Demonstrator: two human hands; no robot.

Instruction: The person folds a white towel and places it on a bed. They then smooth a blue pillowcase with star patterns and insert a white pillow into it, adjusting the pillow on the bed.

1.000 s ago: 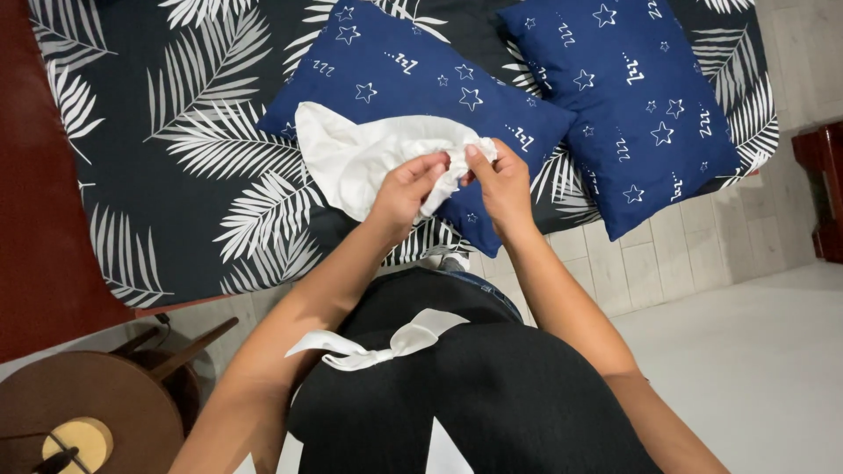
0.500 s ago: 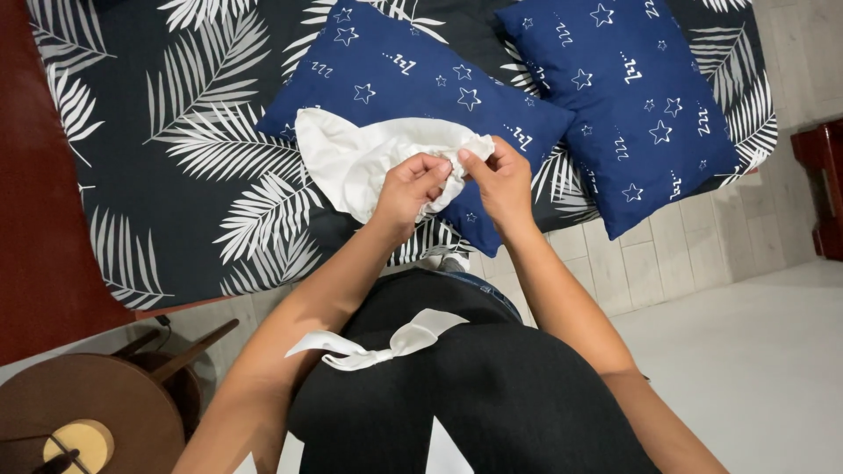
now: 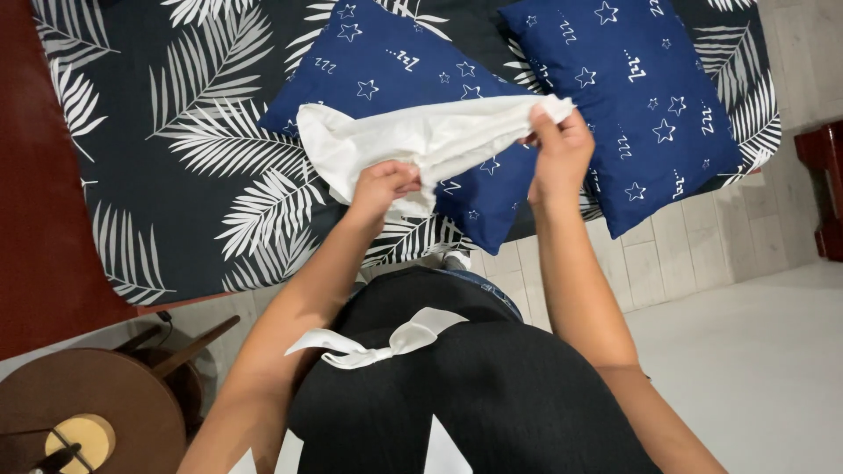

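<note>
The white cloth (image 3: pixel 421 140), which looks like a pillowcase or similar cover, is held up in the air over the nearer blue star-print pillow (image 3: pixel 395 79), and both hands grip it. The left hand (image 3: pixel 384 186) is closed on the cloth's lower bunched edge, just in front of that pillow's near corner. The right hand (image 3: pixel 559 149) is closed on the cloth's far corner, raised and pulled out to the right of the pillow, so the fabric stretches in a loose band between the 2 hands.

As far as the work shows, the cloth is only partly spread: its left part bulges in soft folds over the pillow, the stretched part is twisted and gathered, and no opening can be made out. It covers nothing yet, and both pillows lie bare. The 2nd blue pillow (image 3: pixel 632 96) lies to the right of the 1st one, untouched, on the dark bed cover with white palm leaves (image 3: pixel 176 140). So I judge this an early stage, with straightening of the cloth left to do.

In front of the pillow, lower left, stands a round wooden stool (image 3: pixel 88 404)
</note>
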